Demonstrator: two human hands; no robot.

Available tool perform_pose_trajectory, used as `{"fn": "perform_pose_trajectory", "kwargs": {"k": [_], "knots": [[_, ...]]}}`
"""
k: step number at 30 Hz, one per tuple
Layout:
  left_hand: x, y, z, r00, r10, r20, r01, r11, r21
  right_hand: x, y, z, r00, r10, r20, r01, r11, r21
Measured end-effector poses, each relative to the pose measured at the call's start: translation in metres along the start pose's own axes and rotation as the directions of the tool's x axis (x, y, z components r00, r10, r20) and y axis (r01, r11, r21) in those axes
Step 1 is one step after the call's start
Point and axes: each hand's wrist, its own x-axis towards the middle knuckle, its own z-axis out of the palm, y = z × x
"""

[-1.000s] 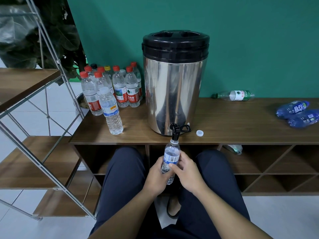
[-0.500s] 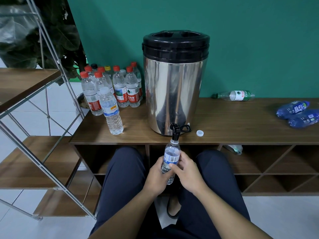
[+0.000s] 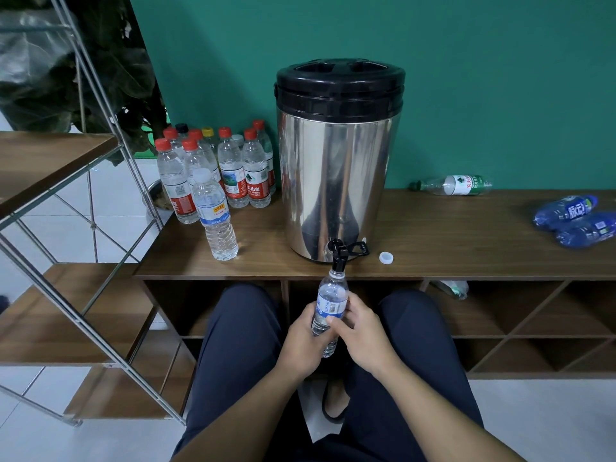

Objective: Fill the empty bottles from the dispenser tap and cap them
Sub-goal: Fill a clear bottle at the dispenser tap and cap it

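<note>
Under the tap [image 3: 338,253], both hands' grips clasp the uncapped, blue-labelled bottle [image 3: 330,303].

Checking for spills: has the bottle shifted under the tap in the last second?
No. The bottle keeps its mouth right under the tap, both hands holding it.

**A:** where's everything sitting on the bench [image 3: 433,235]?

**B:** dispenser [image 3: 338,161] dead centre, tap [image 3: 340,250] at its 6 o'clock over the edge. Loose cap [image 3: 386,258] just at the tap's 3. Standing bottles [image 3: 216,168] at the dispenser's 9, one bottle [image 3: 215,218] in front of them. Lying bottle [image 3: 453,185] at 2, two more [image 3: 580,220] far out at 3.
</note>
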Motion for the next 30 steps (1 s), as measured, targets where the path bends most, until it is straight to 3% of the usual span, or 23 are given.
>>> {"fn": "perform_pose_trajectory", "kwargs": {"k": [30], "knots": [[-0.0005,0.0000,-0.0005,1.000,-0.012,0.003,0.012,1.000,-0.007,0.0007,0.0020,-0.0007,1.000,-0.008,0.001,0.008,1.000,-0.013]]}}
